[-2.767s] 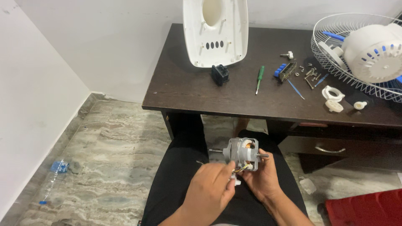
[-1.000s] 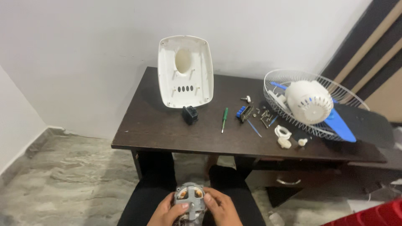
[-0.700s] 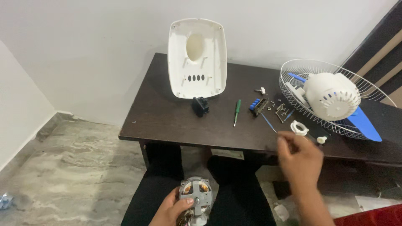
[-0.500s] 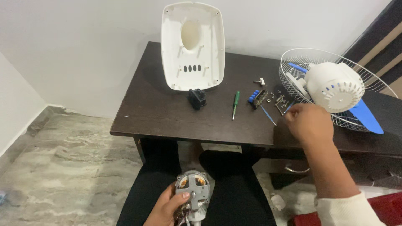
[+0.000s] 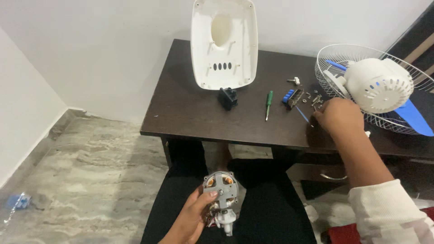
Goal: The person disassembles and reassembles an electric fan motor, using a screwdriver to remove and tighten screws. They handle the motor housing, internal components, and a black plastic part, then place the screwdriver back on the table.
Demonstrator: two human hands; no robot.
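Small electric fan motor (image 5: 219, 192) of grey metal, with copper windings showing through a cross-shaped end bracket and a white plastic piece at its lower end, held low over the lap on black trousers (image 5: 266, 212). Gripped by the left hand (image 5: 192, 219), fingers wrapped round the motor's left side, thumb up against the bracket. Thin coloured wires hanging beneath the casing.

Further out, reaching over the dark brown wooden table (image 5: 199, 113): the right hand (image 5: 339, 117), in a cream knitted sleeve (image 5: 389, 217), fingers bunched together over a scatter of small metal screws (image 5: 314, 99); cannot tell whether anything is pinched. Just beside those screws, a small blue-and-grey ribbed part (image 5: 291, 96) and a thin blue rod (image 5: 304, 115). Left of these, a green-handled screwdriver (image 5: 269, 103) lying flat, then a small black plastic block (image 5: 228, 98). Behind the block, a white moulded plastic fan housing (image 5: 224, 43), glossy, leaning upright against the wall. At the table's right end, a white wire fan guard (image 5: 330, 72) cradling a white vented motor cover (image 5: 377, 86) and a blue fan blade (image 5: 413, 117). Below, a marbled grey stone floor (image 5: 90, 171).
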